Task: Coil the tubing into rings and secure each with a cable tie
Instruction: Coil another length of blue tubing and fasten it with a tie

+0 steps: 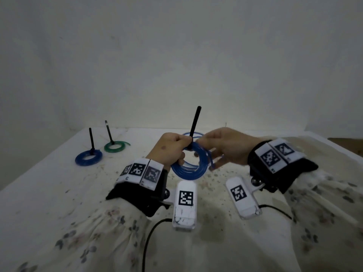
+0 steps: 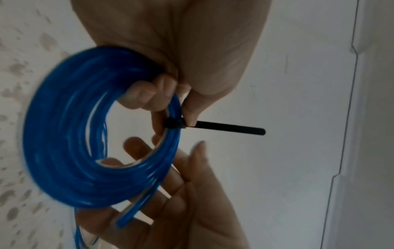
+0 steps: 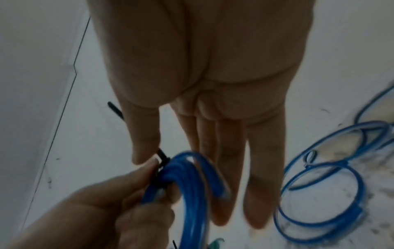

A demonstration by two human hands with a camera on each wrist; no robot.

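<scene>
A blue tubing coil [image 1: 188,165] hangs above the table, held by my left hand [image 1: 179,149]. Thumb and fingers of that hand pinch the coil [image 2: 64,134] right at the head of a black cable tie [image 2: 224,128]. The tie wraps the coil and its tail [image 1: 195,122] points straight up. My right hand [image 1: 208,154] sits just right of the coil with its fingers [image 3: 224,151] straight and spread. Its thumb tip lies close to the tie head. The coil's loose tube end [image 2: 127,217] crosses the right palm [image 2: 170,202].
A tied blue ring [image 1: 88,158] and a tied green ring [image 1: 115,147] lie at the table's far left, tie tails up. Loose blue tubing loops [image 3: 319,185] lie on the stained white cloth [image 1: 59,193] behind my hands. A plain wall stands behind the table.
</scene>
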